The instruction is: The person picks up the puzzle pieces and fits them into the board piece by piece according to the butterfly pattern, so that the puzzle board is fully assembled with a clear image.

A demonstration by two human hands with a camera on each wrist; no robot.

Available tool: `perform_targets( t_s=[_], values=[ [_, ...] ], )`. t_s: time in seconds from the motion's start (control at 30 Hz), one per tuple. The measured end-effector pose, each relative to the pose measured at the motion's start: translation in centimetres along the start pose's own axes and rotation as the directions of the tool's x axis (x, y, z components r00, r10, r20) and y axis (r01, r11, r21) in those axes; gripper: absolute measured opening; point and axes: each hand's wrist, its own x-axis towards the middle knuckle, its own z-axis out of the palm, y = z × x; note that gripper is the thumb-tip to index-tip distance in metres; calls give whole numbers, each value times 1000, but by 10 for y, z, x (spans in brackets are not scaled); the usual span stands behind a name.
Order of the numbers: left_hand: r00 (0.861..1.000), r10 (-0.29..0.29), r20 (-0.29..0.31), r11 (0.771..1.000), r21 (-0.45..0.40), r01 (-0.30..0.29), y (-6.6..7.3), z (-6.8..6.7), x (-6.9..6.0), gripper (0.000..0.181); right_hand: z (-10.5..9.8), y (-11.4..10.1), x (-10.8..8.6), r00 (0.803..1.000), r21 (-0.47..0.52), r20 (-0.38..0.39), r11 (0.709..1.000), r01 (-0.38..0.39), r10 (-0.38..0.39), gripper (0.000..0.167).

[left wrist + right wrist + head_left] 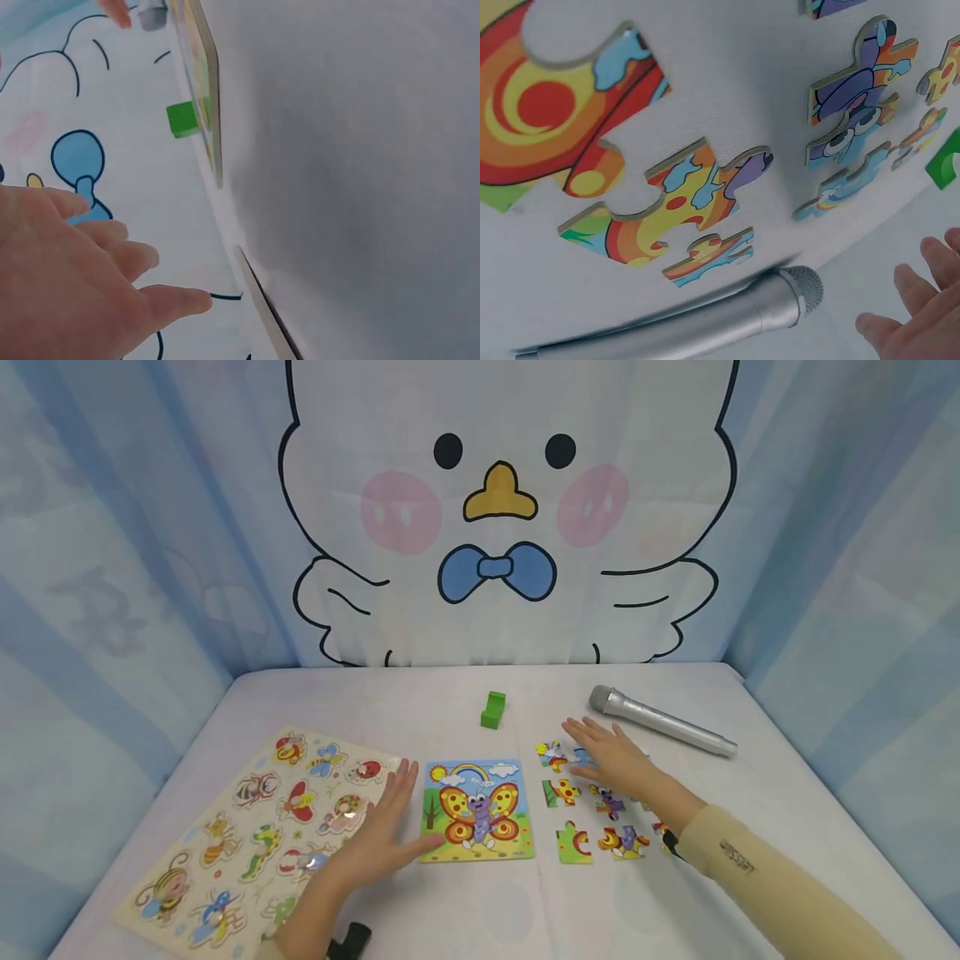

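The left hand (378, 843), fingers spread and holding nothing, is between the large insect board (247, 810) and the square butterfly picture (480, 810). In the left wrist view the left hand (82, 277) has its fingers extended beside the edge of the butterfly picture (202, 82). With fingers outstretched, the right hand (615, 760) hovers over the upper puzzle pieces and hides some of them. Loose pieces, such as a green one (574, 845), lie to the right of the picture. The right wrist view shows the right hand (922, 307) empty, with several pieces (694, 191) on the cloth.
A green block (492, 710) stands behind the butterfly picture. At the back right lies a silver microphone (663, 720), close beyond the right hand. A curtain with a cartoon figure (498, 627) hangs behind the white table (510, 910).
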Motion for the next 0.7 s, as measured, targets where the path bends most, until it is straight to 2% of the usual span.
perform_targets(
  t_s=[0.23, 0.4, 0.5, 0.7],
  values=[
    [1000, 1, 12, 998, -60, 0, 2, 9, 6, 99, 2, -3, 16, 996, -27, 74, 998, -48, 50, 64],
    [999, 10, 35, 993, -116, -6, 2, 15, 11, 101, 5, -3, 24, 989, -11, 122, 997, -77, 78, 60],
    [999, 10, 40, 992, -124, -5, 2, 17, 15, 102, 8, -2, 29, 986, -4, 140, 996, -87, 86, 57],
    [999, 0, 54, 994, -106, 6, 0, 21, 21, 107, 10, -4, 36, 988, 2, 143, 999, -55, 54, 46]
  ],
)
